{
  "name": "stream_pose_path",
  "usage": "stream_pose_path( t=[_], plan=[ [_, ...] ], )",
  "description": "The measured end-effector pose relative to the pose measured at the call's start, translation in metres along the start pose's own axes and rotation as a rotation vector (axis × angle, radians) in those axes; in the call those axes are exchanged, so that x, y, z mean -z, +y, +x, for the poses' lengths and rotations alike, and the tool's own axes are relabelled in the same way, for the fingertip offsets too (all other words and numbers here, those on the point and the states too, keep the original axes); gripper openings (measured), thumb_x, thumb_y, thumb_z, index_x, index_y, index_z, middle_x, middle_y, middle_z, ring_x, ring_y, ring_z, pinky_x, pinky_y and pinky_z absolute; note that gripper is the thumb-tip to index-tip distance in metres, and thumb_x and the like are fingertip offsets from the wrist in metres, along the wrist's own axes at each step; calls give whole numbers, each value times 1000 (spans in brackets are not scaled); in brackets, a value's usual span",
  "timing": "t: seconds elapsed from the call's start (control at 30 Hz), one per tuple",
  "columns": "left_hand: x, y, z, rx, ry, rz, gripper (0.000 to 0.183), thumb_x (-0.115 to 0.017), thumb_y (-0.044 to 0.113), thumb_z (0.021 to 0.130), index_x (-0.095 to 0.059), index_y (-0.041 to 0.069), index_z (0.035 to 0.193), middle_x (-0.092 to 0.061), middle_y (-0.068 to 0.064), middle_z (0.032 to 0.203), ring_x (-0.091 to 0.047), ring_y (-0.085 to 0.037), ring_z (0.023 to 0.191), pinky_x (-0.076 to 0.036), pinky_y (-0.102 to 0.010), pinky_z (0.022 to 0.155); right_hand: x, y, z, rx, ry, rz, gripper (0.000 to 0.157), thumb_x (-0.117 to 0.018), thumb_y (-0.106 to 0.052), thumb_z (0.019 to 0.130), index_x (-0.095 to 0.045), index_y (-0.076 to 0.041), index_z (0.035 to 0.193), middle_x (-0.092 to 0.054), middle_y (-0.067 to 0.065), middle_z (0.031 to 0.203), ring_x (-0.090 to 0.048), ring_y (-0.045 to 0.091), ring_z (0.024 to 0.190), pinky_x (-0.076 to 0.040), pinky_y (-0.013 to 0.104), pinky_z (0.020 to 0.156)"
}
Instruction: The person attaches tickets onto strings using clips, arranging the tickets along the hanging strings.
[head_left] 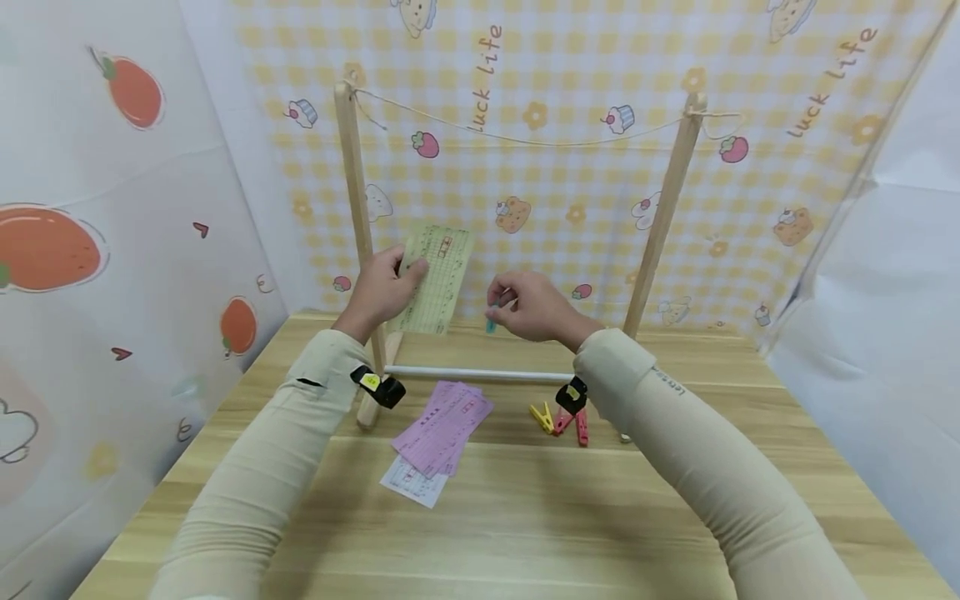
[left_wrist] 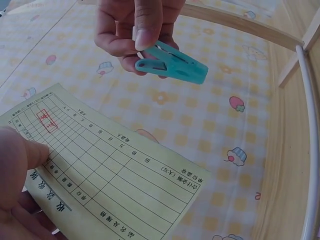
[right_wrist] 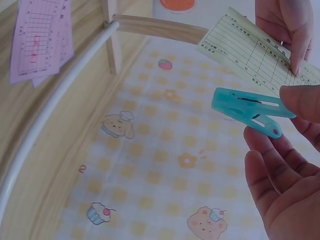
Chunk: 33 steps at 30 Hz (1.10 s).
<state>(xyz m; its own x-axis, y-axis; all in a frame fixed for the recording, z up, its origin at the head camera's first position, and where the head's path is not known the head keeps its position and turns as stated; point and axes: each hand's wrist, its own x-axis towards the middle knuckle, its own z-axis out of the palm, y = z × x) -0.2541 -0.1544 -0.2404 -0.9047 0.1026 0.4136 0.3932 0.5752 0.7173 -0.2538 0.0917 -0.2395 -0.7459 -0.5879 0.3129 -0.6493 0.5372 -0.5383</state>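
My left hand (head_left: 386, 287) pinches a pale green receipt slip (head_left: 438, 279) between thumb and fingers, holding it up near the left post. In the left wrist view the slip (left_wrist: 120, 165) shows a printed grid and a small red stamp. A teal clothespin (right_wrist: 245, 106) is pinched by its handle ends in my right hand (head_left: 536, 307), a short way right of the slip and apart from it. Its jaws look closed, with nothing between them. Above both hands a thin string (head_left: 525, 142) sags between two wooden posts.
Pink slips (head_left: 442, 425) lie fanned over a white slip (head_left: 416, 483) on the wooden table (head_left: 525, 533). One yellow clothespin (head_left: 542, 418) and red clothespins (head_left: 582, 427) lie near the right forearm. A white rod (head_left: 480, 372) joins the left post (head_left: 352, 167) and right post (head_left: 667, 208) low down.
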Motion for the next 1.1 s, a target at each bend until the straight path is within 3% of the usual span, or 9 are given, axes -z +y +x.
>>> stream_pose_path(
  t=[0.23,0.77,1.1],
  plan=[
    [0,4,2,-6,33,-24,30,-52,28,101,-65,1,107,-65,-15,88,-55,-20,70,-45,-32,65,6,-5,9,19,26,10,9,-68,-10,90,-61,-7,86,-65,7,97,-66,18,88,-55,31,74],
    [9,14,10,63,63,-63,34,-49,32,102,-62,5,117,-65,-13,92,-58,-20,72,-46,-29,64,19,-14,22,23,49,-6,10,-68,-14,91,-61,-7,87,-67,7,95,-67,17,87,-55,30,75],
    [13,20,14,33,79,-38,34,-47,32,103,-60,4,119,-65,-14,93,-60,-20,74,-47,-28,63,29,-18,27,23,67,-17,11,-69,-13,90,-61,-7,87,-65,7,98,-66,17,89,-55,31,74]
  ],
)
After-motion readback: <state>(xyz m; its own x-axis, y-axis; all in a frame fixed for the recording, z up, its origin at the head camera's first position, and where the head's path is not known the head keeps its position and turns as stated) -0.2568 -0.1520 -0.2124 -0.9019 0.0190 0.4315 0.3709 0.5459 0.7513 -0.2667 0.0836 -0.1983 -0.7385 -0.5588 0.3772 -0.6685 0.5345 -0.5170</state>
